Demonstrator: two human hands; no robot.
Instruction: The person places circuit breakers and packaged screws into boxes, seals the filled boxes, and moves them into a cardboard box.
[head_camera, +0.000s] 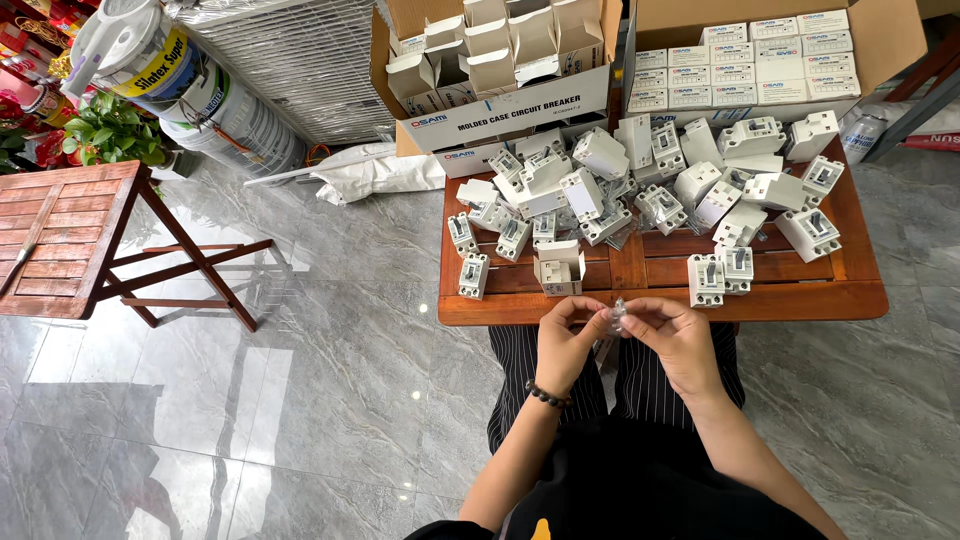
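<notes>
- Holding a small clear packet (617, 316) between both hands, the person is sitting at the near edge of a low wooden table (660, 300), knees under it.
- The left hand (566, 345) is curling shut around the packet's left end, thumb and fingers pinching it; a dark bead bracelet (547, 396) is sitting on that wrist.
- The right hand (678, 338) is closing on the packet's right end in the same way, fingertips pinched, the rest of the hand loosely bent.
- What is inside the packet is too small to tell.
- An open small white box (559, 268) is standing on the table just beyond the hands, flap up and not yet closed.
- Many loose white breakers (640, 190) are lying in a heap across the table, a few standing apart near the front edge, so much unpacked stock appears to be waiting.
- One big carton (500, 75) behind the heap is holding empty folded boxes with flaps up.
- A second carton (770, 60) to its right is showing neat rows of closed boxes, which look like finished work.
- Judging by the heap against those rows, the packing seems only partly done.
- A folding wooden stand (75, 235) is standing well apart on the tiled floor to the left.
</notes>
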